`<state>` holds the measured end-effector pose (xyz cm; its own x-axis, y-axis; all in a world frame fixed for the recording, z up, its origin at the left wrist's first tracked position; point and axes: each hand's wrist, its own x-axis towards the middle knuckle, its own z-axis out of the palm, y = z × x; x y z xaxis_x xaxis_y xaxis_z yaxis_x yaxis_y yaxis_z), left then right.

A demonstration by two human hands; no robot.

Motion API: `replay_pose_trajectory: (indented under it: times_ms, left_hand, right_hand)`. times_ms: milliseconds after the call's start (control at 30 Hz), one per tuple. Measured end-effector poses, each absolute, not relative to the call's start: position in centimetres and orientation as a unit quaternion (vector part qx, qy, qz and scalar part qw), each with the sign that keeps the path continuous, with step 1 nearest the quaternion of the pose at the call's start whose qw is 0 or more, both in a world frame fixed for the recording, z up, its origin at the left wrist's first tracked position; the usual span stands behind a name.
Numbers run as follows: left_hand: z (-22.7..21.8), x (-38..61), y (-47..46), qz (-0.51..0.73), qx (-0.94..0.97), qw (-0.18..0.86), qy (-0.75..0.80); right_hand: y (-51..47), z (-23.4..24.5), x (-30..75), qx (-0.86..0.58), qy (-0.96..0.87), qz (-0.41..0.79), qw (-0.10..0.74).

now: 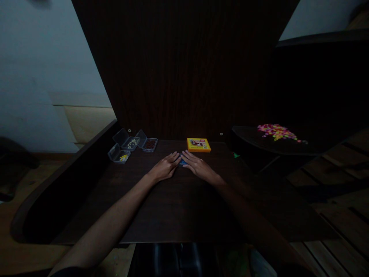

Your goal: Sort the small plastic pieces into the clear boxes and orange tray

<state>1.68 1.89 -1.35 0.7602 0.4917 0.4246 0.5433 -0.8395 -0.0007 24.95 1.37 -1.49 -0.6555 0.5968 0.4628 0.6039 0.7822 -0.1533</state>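
Both my arms reach forward over a dark wooden table (pixel 173 207). My left hand (pixel 165 167) and my right hand (pixel 198 166) lie side by side on the tabletop, fingers stretched out and nearly flat. Their fingertips meet over a small blue thing (pixel 182 162), mostly hidden beneath them. I cannot tell what the blue thing is. A flat yellow box (pixel 198 144) lies just beyond the hands, near the table's back edge.
Three small clear plastic cases (pixel 131 144) with lids open stand at the back left, holding tiny parts. A pile of colourful small pieces (pixel 276 132) lies on a dark shelf to the right. A dark wooden panel (pixel 184 69) rises behind the table.
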Motion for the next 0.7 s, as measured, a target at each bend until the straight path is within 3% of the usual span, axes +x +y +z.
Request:
replay_pose_trajectory:
  times_ms: [400,700]
  left_hand:
    - [-0.3,2.0,1.4,-0.136,-0.94,0.098,-0.296]
    - [-0.5,2.1,1.6,-0.166,-0.937,0.099,-0.291]
  right_hand:
    - [1.1,-1.1,24.6,-0.34,-0.913,-0.065,0.217]
    - [1.6,-1.2,24.7,-0.34,-0.911,-0.095,0.214]
